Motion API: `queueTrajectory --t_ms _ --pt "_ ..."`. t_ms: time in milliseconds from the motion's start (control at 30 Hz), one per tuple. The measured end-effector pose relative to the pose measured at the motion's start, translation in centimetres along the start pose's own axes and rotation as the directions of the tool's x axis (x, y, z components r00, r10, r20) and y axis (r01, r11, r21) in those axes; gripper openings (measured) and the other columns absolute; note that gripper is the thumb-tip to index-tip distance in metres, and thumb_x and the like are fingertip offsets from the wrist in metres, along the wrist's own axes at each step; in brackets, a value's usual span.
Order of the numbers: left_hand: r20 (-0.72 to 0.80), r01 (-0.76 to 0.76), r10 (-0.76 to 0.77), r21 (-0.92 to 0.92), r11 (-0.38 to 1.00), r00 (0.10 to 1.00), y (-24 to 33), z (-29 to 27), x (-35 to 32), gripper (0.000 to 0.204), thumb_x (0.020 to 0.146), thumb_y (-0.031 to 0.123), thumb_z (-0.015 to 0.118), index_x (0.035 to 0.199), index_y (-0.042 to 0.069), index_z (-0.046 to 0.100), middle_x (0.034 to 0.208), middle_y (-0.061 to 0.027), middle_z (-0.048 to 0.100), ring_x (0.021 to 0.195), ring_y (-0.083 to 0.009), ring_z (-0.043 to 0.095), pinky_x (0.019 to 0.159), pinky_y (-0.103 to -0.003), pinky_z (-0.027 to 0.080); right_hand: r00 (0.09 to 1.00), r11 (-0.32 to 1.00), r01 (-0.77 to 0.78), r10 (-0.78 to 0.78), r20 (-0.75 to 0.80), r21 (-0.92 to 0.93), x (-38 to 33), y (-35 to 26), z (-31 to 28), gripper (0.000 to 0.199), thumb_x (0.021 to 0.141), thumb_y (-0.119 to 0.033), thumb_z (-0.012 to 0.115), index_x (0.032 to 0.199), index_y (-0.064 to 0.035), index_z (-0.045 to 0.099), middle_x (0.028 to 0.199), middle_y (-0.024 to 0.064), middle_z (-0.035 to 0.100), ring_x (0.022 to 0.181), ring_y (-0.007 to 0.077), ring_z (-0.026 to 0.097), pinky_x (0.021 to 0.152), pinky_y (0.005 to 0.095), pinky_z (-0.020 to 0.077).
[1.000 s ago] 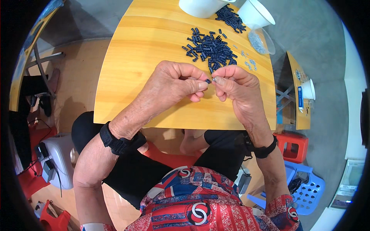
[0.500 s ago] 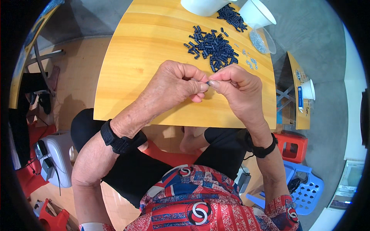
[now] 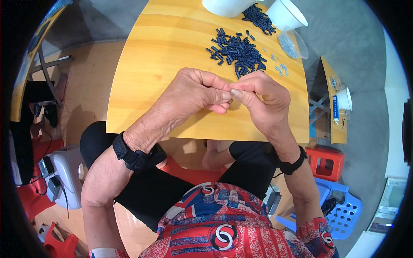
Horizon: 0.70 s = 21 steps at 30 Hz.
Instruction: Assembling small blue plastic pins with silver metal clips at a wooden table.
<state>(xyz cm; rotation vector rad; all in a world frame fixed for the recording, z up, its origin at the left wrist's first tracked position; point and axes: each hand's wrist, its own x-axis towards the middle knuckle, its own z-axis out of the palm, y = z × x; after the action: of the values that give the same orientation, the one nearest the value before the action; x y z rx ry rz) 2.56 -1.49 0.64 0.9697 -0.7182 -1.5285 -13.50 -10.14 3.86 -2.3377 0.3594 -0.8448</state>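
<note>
Above the near part of the wooden table (image 3: pixel 150 64), my left hand (image 3: pixel 194 92) and my right hand (image 3: pixel 266 96) meet at the fingertips. Each is closed in a pinch of thumb and fingers. Whatever sits between the tips is covered by them; I cannot make it out. Just beyond my hands spreads a pile of short, dark blue-black cylindrical plastic pieces (image 3: pixel 241 53). To its right lie several small silvery metal pieces (image 3: pixel 282 69), close to the knuckles of my right hand but apart from them.
At the far edge stand a white bucket (image 3: pixel 226 7) and a tilted white tub (image 3: pixel 288 15), with a second pile of dark pieces (image 3: pixel 259 20) between them. A clear container (image 3: pixel 289 45) holds small metal parts. Red (image 3: pixel 323 163) and blue (image 3: pixel 344 210) stools stand at right.
A small dark bit that showed between my fingertips is now covered. My right thumb and fingers have shifted slightly left against the left fingertips.
</note>
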Motion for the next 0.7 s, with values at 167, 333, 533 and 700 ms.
queueTrajectory --t_ms 167,333,533,700 --pt "-0.005 -0.013 0.012 -0.027 1.000 1.000 0.1 0.0 -0.1 0.016 0.083 0.009 0.065 0.094 -0.002 0.066 0.079 -0.0075 0.066 0.068 -0.0112 0.062 0.065 -0.022 0.053 0.997 0.999 -0.024 0.026 -0.068 0.028 -0.5 -0.1 0.6 0.012 0.076 0.004 0.063 0.087 -0.0004 0.063 0.076 0.0082 0.059 0.066 0.0167 0.057 0.059 0.0253 0.0448" --pt "-0.009 -0.047 0.047 -0.004 0.999 0.999 0.4 -0.1 -0.3 0.016 0.083 0.009 0.065 0.095 -0.002 0.066 0.080 -0.0074 0.067 0.067 -0.0108 0.062 0.065 -0.022 0.053 0.997 0.998 -0.059 0.059 -0.053 0.009 -0.8 -0.7 0.5 0.015 0.078 0.004 0.061 0.092 0.0002 0.064 0.079 0.0081 0.058 0.068 0.0157 0.056 0.060 0.0245 0.0450" --pt "-0.060 -0.074 0.077 0.044 0.996 0.995 0.5 -0.2 -0.2 0.015 0.082 0.009 0.066 0.094 -0.001 0.066 0.079 -0.0073 0.066 0.066 -0.0106 0.062 0.065 -0.022 0.053 0.929 0.894 -0.337 0.366 -0.048 0.295 -0.9 -1.5 0.7 0.014 0.086 0.001 0.055 0.098 0.0005 0.062 0.086 0.0077 0.061 0.069 0.0117 0.058 0.062 0.0227 0.0477" --pt "-0.050 -0.068 0.070 0.028 0.997 0.996 0.6 0.0 -0.2 0.015 0.081 0.010 0.067 0.092 -0.001 0.066 0.077 -0.0074 0.066 0.066 -0.0106 0.062 0.064 -0.022 0.053 0.961 0.966 -0.258 0.257 -0.105 0.001 -1.1 -1.8 0.7 0.010 0.085 0.001 0.056 0.094 0.0009 0.060 0.087 0.0087 0.065 0.071 0.0119 0.063 0.060 0.0236 0.0515"
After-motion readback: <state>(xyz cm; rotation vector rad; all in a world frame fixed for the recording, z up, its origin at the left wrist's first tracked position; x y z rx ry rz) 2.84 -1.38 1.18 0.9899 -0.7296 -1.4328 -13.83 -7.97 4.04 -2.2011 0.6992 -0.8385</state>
